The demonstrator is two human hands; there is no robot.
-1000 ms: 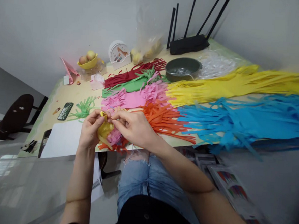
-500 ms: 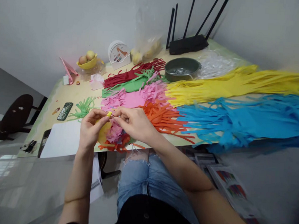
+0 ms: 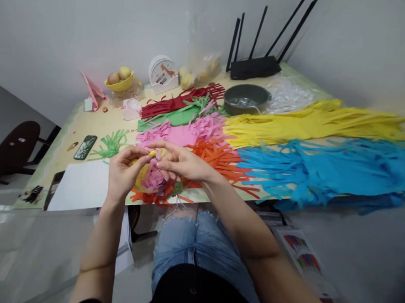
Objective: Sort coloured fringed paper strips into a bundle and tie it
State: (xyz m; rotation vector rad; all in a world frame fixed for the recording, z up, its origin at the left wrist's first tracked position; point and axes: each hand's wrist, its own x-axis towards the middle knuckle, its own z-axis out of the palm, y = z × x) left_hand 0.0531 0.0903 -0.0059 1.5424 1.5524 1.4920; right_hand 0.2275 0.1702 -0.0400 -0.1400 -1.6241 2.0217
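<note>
My left hand (image 3: 128, 167) is closed over the table's near edge, thumb and forefinger pinching a small yellow paper strip (image 3: 152, 153). Just to its right is my right hand (image 3: 183, 161), forefinger stretched toward the strip. Its thumb and other fingers are curled together; anything thin between them is too small to make out. Below both hands lies a heap of pink paper strips (image 3: 153, 178) with yellow beside it and orange strips (image 3: 156, 197) underneath. An orange fringed paper bundle (image 3: 219, 159) spreads right of my right hand.
Fringed bundles in pink (image 3: 179, 132), green (image 3: 184, 116), dark red (image 3: 178, 102), yellow (image 3: 286, 122) and blue (image 3: 342, 167) cover the table. Behind them stand a dark bowl (image 3: 247, 99) and a router (image 3: 255, 68). White paper (image 3: 80, 187) and a phone (image 3: 85, 147) lie left.
My right hand has drawn slightly back from the yellow strip, and its forefinger has straightened. My left hand keeps its pinch. The whole view has shifted a little.
</note>
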